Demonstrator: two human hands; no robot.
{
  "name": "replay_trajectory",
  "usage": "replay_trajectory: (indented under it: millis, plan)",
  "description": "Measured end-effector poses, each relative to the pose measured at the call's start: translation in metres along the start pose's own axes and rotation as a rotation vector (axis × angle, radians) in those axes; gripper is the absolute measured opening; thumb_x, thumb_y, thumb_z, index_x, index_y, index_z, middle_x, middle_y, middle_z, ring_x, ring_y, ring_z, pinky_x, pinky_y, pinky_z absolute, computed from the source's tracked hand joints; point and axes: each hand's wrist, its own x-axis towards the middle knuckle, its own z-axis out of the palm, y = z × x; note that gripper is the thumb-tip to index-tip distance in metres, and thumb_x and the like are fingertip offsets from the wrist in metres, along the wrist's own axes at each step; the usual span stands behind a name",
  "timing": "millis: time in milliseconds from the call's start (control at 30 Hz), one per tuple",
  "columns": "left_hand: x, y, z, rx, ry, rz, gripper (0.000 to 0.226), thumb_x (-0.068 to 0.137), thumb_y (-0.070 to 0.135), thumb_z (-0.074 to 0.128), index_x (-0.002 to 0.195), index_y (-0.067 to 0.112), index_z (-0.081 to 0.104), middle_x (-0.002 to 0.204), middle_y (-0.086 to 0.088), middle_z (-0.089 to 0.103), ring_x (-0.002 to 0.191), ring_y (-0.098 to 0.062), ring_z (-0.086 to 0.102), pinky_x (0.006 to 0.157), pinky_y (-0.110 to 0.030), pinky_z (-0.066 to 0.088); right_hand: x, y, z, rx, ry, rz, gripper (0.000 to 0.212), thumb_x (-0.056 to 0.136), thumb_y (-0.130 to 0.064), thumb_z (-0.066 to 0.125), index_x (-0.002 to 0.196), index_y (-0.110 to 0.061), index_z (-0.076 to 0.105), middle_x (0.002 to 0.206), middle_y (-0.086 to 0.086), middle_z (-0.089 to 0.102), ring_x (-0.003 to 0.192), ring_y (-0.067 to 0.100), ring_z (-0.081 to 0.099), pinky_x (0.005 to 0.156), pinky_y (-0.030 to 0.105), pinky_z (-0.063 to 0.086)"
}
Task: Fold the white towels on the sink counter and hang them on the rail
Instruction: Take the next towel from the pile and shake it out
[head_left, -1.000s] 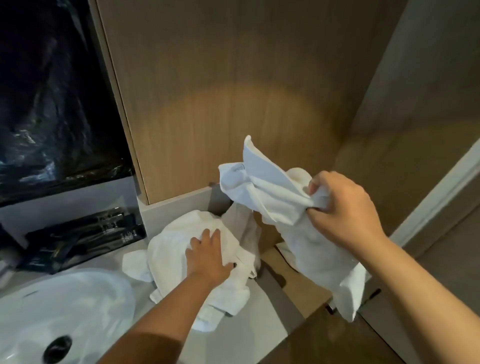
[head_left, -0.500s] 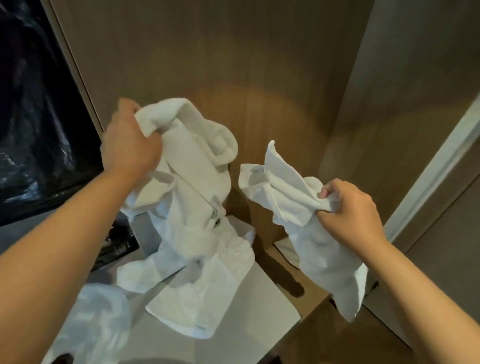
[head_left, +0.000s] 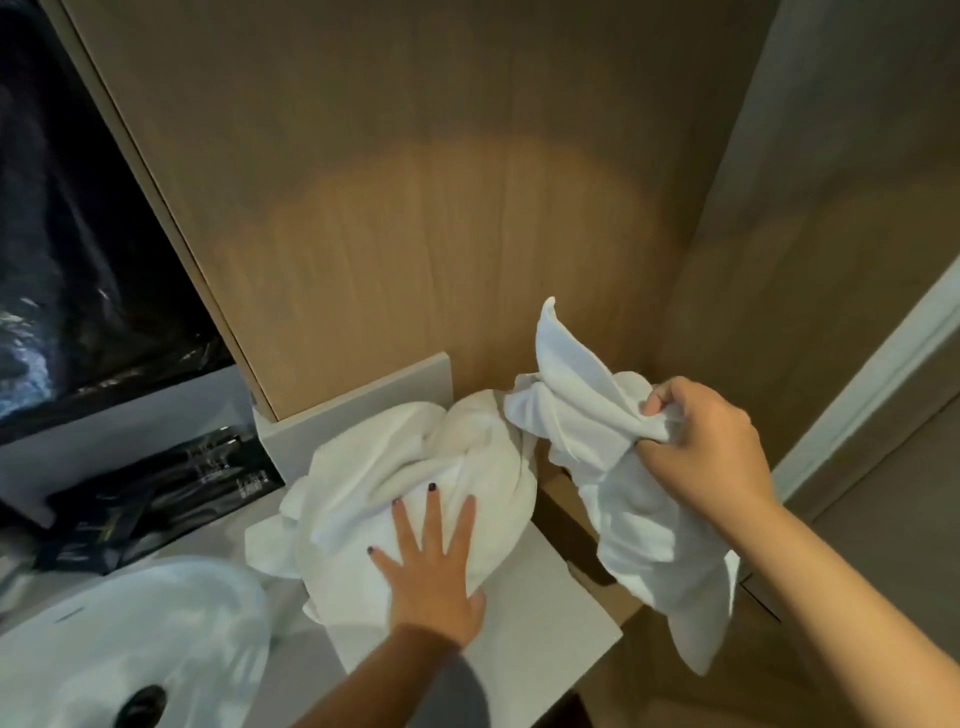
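The grip of the right hand (head_left: 711, 457) is clamped on a crumpled white cloth towel (head_left: 618, 467), bunched between curled fingers and thumb; the towel is held in the air beyond the right edge of the pale grey bench (head_left: 545, 613), its lower end hanging free. The grip of the left hand (head_left: 434, 566) is spread flat, fingers straight and apart, pressed palm-down on a rumpled heap of white terry towels (head_left: 410, 483) lying on the bench against the wooden wall panel (head_left: 415, 208). Both forearms are extended from the lower edge. A white oval sink basin (head_left: 130, 639) is cut off at lower left. The rail is not seen.
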Motion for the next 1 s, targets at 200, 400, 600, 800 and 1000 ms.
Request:
replay_trajectory:
  millis: [200, 400, 600, 800, 1000]
  plan:
    - [0.036, -0.055, -0.044, 0.137, -0.059, 0.195, 0.094, 0.094, 0.056, 0.049, 0.143, 0.046, -0.031, 0.152, 0.008, -0.042, 0.149, -0.031, -0.020, 0.120, -0.061, 0.008, -0.012, 0.021, 0.008, 0.007, -0.055, -0.006, 0.029, 0.077, -0.009, 0.074, 0.082, -0.030, 0.053, 0.082, -0.018, 0.053, 0.073, 0.002, 0.051, 0.056, 0.017, 0.033]
    - [0.017, 0.003, -0.093, -0.041, -0.296, 0.096, 0.103, 0.092, 0.051, 0.059, 0.147, 0.040, -0.028, 0.159, 0.003, -0.030, 0.150, -0.030, -0.020, 0.120, -0.055, 0.004, -0.010, 0.018, -0.004, 0.001, -0.169, -0.143, 0.029, 0.076, -0.014, 0.074, 0.093, -0.029, 0.056, 0.092, -0.016, 0.056, 0.079, 0.005, 0.053, 0.061, 0.017, 0.037]
    - [0.003, 0.033, -0.170, -0.803, 0.074, 0.162, 0.085, 0.085, 0.054, 0.062, 0.151, 0.045, 0.008, 0.161, 0.016, 0.014, 0.144, -0.008, 0.023, 0.114, -0.033, 0.027, -0.014, -0.006, -0.030, -0.017, -0.324, -0.342, 0.037, 0.079, -0.021, 0.072, 0.103, -0.041, 0.054, 0.100, -0.025, 0.055, 0.097, 0.005, 0.055, 0.078, 0.020, 0.045]
    - [-0.022, 0.031, -0.191, -1.207, 0.059, 0.017, 0.078, 0.073, 0.057, 0.071, 0.138, 0.045, 0.029, 0.137, 0.016, 0.047, 0.124, -0.009, 0.050, 0.102, -0.035, 0.048, -0.038, -0.035, -0.047, 0.174, -0.431, -0.507, 0.047, 0.084, -0.019, 0.074, 0.121, -0.041, 0.056, 0.117, -0.023, 0.062, 0.106, 0.006, 0.062, 0.085, 0.031, 0.055]
    - [-0.055, 0.004, -0.199, -1.331, 0.257, 0.006, 0.010, 0.095, 0.027, 0.062, 0.103, 0.025, 0.068, 0.092, 0.006, 0.074, 0.091, -0.018, 0.070, 0.067, -0.035, 0.059, -0.068, -0.051, -0.034, 0.322, -0.297, -0.432, 0.033, 0.088, -0.012, 0.071, 0.111, -0.035, 0.066, 0.109, -0.027, 0.064, 0.103, -0.002, 0.061, 0.083, 0.014, 0.048]
